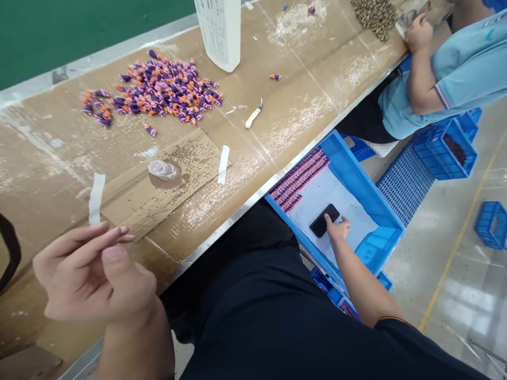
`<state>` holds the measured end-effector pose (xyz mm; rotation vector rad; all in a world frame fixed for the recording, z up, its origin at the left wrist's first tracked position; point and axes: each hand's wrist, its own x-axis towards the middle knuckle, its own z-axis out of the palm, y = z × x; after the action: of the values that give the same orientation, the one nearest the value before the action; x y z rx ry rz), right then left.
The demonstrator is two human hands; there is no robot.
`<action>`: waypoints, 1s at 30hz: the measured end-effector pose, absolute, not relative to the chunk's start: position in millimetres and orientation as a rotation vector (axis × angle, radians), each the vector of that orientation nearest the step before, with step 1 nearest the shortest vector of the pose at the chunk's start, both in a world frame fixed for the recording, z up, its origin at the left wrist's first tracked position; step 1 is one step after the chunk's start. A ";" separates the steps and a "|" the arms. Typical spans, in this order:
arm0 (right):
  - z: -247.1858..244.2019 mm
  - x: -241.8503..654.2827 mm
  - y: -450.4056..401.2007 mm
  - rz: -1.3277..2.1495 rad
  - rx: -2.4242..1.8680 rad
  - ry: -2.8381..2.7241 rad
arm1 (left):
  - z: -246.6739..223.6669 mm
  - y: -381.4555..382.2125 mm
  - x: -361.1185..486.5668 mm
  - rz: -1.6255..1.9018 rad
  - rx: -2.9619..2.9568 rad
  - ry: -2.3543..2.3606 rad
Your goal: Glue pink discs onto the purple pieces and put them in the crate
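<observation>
Left hand (95, 277) loosely curled, looks empty; right hand (338, 228) has thumb on phone (321, 223) in crate (358, 171), grip unclear. Pieces (299, 179) sit in tight rows, likely saving space.

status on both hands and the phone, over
Right hand on black phone, inside blue bin. Left hand half-curled, no object visible. Only the right hand overlaps the phone.

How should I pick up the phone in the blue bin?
I'd pinch the phone by the middles of its two long edges, coming down from above on the right hand side. It lies flat on the white sheet, so its underside is blocked, but it's narrower across than along, so fingers should span it more easily that way.
</observation>
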<state>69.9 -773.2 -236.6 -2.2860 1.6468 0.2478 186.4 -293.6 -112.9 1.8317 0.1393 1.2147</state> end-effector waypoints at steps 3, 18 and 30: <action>-252.1 62.3 -761.3 0.298 -2.162 1.799 | -111.5 -292.8 180.7 1.206 1.814 0.066; -264.4 83.4 -752.5 0.351 -2.052 1.966 | -115.3 -285.9 167.8 1.213 1.840 0.056; -231.8 81.3 -746.0 0.239 -2.715 1.186 | -113.2 -282.4 152.2 0.953 1.900 0.107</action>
<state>81.3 -746.0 -231.8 -2.7152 1.1863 0.2391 152.2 -282.4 -113.2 1.8997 0.1067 0.9531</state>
